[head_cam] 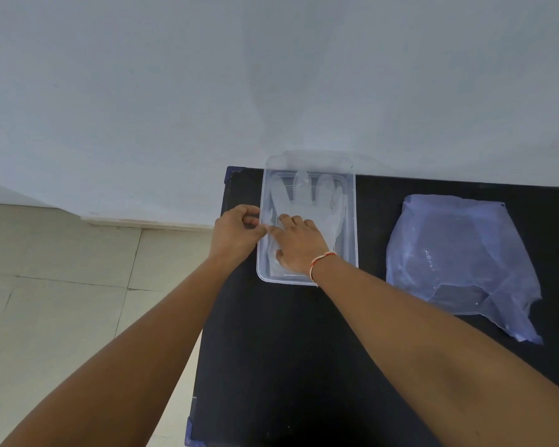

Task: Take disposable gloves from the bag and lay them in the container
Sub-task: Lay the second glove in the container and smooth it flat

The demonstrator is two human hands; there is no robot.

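A clear plastic container [352, 221] stands at the far left part of the black table. Inside it lies a transparent disposable glove [317, 198], flat, fingers pointing away from me. My right hand [299, 245] rests palm down on the glove's cuff end inside the container, fingers spread. My left hand [236, 232] is at the container's left rim, thumb and fingers pinched on the glove's edge there. To the right lies the crumpled bluish plastic bag [462, 253], with more clear gloves faintly visible inside.
The black table [288, 350] ends close on the left, its edge beside my left forearm; beyond is a tiled floor [62, 285]. A pale wall [271, 75] rises right behind the container. A thread bracelet [320, 262] circles my right wrist.
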